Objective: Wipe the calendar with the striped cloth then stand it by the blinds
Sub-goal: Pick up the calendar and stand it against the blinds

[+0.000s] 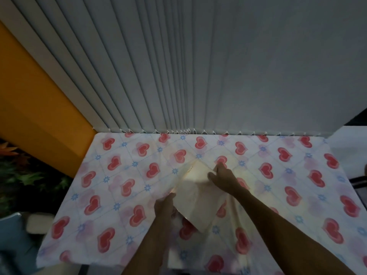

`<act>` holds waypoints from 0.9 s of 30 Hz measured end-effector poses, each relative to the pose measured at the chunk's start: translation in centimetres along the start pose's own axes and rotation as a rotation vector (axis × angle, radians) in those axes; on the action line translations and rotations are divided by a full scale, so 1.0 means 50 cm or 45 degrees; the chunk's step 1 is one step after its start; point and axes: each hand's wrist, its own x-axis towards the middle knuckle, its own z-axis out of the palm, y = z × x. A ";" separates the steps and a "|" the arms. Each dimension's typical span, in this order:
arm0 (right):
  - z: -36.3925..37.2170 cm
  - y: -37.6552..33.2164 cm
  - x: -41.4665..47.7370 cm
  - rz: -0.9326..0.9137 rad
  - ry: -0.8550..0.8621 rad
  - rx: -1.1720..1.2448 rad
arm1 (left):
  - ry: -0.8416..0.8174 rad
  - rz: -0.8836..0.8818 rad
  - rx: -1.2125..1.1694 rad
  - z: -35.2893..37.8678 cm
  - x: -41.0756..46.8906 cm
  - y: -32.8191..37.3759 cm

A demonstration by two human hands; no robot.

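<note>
A pale, washed-out calendar with a spiral edge at its far left lies tilted over the heart-patterned tablecloth, near the middle. My left hand grips its near left edge. My right hand holds its far right corner with fingers pinched. White vertical blinds hang along the table's far edge, a short way beyond the calendar. The striped cloth does not show clearly; a pale fold below the calendar may be it, I cannot tell.
An orange wall rises at the left. Dark plants and a pale object sit below the table's left edge. A dark frame shows past the right edge.
</note>
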 end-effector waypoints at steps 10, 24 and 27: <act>-0.076 0.085 -0.096 0.170 0.131 0.340 | 0.132 0.462 0.293 0.059 -0.108 0.025; -0.100 0.134 -0.201 0.007 0.086 0.639 | 0.147 0.826 0.241 0.057 -0.113 0.008; -0.098 0.143 -0.212 -0.078 0.104 0.538 | 0.171 0.762 0.196 0.052 -0.109 -0.012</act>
